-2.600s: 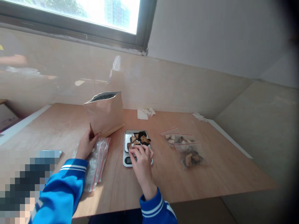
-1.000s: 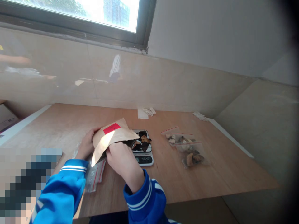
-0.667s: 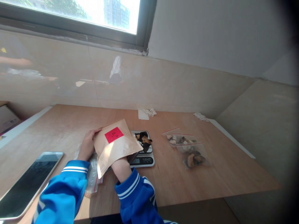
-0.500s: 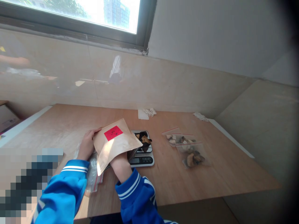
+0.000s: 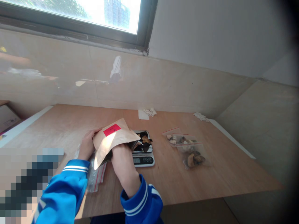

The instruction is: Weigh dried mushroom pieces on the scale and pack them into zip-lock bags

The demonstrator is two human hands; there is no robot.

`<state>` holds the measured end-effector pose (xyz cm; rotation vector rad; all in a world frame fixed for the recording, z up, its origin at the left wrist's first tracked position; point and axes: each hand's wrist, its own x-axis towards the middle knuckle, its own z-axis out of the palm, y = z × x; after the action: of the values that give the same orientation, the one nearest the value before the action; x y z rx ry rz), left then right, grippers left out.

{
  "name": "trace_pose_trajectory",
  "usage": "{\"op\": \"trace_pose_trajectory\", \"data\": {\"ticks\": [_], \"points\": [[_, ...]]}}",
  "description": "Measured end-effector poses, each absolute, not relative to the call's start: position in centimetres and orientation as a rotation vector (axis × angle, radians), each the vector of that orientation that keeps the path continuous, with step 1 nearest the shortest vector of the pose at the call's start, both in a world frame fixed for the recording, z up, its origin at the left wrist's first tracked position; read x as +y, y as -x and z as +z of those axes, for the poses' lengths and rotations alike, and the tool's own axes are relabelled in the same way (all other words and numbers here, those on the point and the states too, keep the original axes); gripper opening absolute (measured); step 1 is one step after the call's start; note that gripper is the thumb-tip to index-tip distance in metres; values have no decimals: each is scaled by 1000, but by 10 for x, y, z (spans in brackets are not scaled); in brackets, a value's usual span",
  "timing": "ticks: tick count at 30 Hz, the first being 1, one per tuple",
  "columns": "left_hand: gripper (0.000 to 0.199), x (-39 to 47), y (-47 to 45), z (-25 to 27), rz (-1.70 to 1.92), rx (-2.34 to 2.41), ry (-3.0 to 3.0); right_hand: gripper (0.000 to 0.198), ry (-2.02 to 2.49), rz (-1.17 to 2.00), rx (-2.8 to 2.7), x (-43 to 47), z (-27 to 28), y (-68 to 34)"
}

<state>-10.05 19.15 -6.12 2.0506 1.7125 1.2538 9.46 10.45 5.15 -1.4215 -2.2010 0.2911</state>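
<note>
A brown paper pouch (image 5: 122, 132) with a red label lies tilted, its mouth facing me. My left hand (image 5: 88, 143) grips the pouch's left edge. Up to the wrist, my right hand (image 5: 121, 152) is inside the mouth, its fingers hidden by the paper. Just right of the pouch, dark brown dried pieces (image 5: 146, 141) rest on a small digital kitchen scale (image 5: 151, 160) with a lit display. Flat clear zip bags (image 5: 94, 179) with red seal lines lie beneath my left wrist and the pouch.
To the right, clear zip bags (image 5: 195, 158) hold pale and brown dried pieces. Crumpled white tissue (image 5: 150, 112) and another tissue (image 5: 201, 117) lie along the wall side of the wooden table (image 5: 224, 177). A box (image 5: 9, 118) stands at the far left.
The pouch's mouth edge has lifted and its front has tipped back. My right forearm has shifted slightly right, with more of it showing below the pouch. My left hand stays put.
</note>
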Motion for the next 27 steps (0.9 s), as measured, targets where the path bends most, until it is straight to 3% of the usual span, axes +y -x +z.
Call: {"op": "trace_pose_trajectory", "data": {"ticks": [4,12,18,27], "points": [[44,190,100,-60,1262,1702,-2051,34,1598,325,-2219,91,64,-102],[48,189,99,-57,1233,1724,-2045,26,1284,150,-2115,84,56,-118],[45,189,98,-52,1219,1736,-2051,34,1028,272,-1804,69,57,-140],[42,195,99,-55,1178,1792,-1946,24,1107,489,-1451,72,8,-177]]}}
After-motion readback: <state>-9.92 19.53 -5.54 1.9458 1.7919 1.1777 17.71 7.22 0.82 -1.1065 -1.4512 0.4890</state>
